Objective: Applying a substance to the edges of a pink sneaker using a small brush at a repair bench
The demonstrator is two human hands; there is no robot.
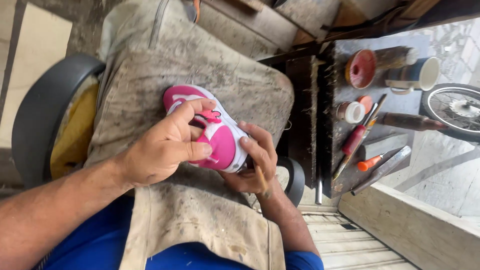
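On the person's apron-covered lap, the left hand [160,150] and right hand [255,162] clasp a small pink shoe [215,132], the right also pinching a thin stick [261,177] that could smear or slip.

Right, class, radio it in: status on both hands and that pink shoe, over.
Left hand gripping pink and white shoe on the stained apron. Right hand cupping its sole end, thin stick between the fingers. Nothing blocking; tools sit apart on the bench.

Shoe [220,137] sole hidden beneath hands; bicycle wheel [452,107] cut off at right edge.
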